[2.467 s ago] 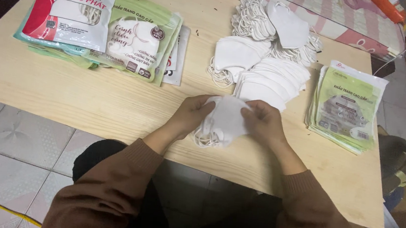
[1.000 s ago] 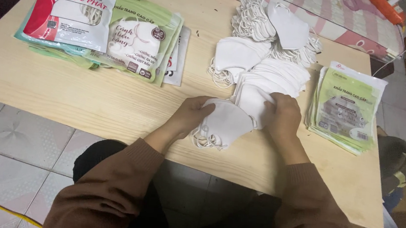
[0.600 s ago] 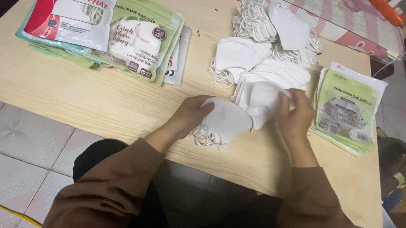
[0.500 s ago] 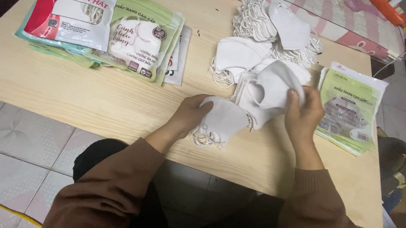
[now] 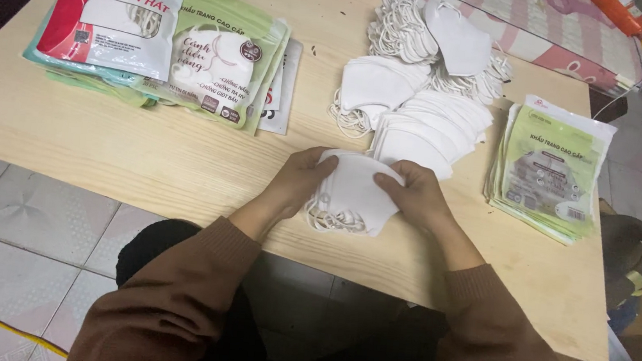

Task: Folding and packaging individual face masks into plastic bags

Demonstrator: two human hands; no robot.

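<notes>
Both hands, left hand (image 5: 301, 180) and right hand (image 5: 416, 195), pinch a small stack of masks (image 5: 353, 193): light, soft, floppy, best gripped by its edges.

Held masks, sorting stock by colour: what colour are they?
White, seen in the head view: masks between left hand and right hand.

— What do the two hands hold at the table's near edge?

— A small stack of white folded face masks (image 5: 355, 192), lying flat on the pale wooden table, the left hand (image 5: 301, 180) on its left side, the right hand (image 5: 417, 196) on its right.

— And its condition?

— Clean and folded, edges roughly aligned; thin white ear loops spill out in a tangle from the stack's near edge.
</notes>
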